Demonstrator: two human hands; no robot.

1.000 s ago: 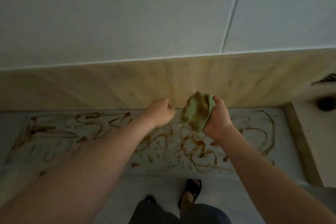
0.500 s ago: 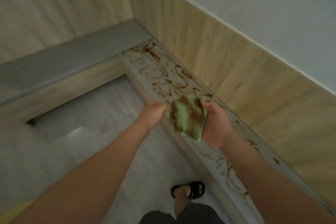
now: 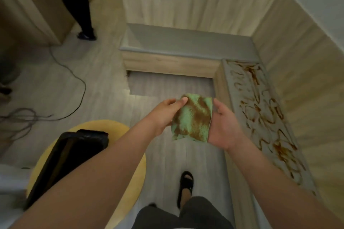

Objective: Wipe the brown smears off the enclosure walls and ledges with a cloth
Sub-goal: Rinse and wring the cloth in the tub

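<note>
A green cloth (image 3: 192, 117), heavily stained brown, is spread flat between both hands over the floor, away from the ledge. My left hand (image 3: 164, 114) pinches its upper left corner with thumb and fingers. My right hand (image 3: 222, 123) supports its right edge against the palm. The grey ledge (image 3: 242, 102) runs along the right wall and is covered with brown smears (image 3: 260, 115) from its far end to near me. The far ledge (image 3: 186, 42) looks free of smears.
A yellow round stool (image 3: 130, 163) with a black bin (image 3: 68, 156) on it stands at lower left. Cables (image 3: 74, 80) lie on the floor at left. Another person's dark leg and shoe (image 3: 85, 29) are at upper left. My sandalled foot (image 3: 185, 186) is below.
The view has swung left, away from the smeared ledge. Both hands lifted the cloth off the ledge and opened it out flat; my left hand now grips its corner.
</note>
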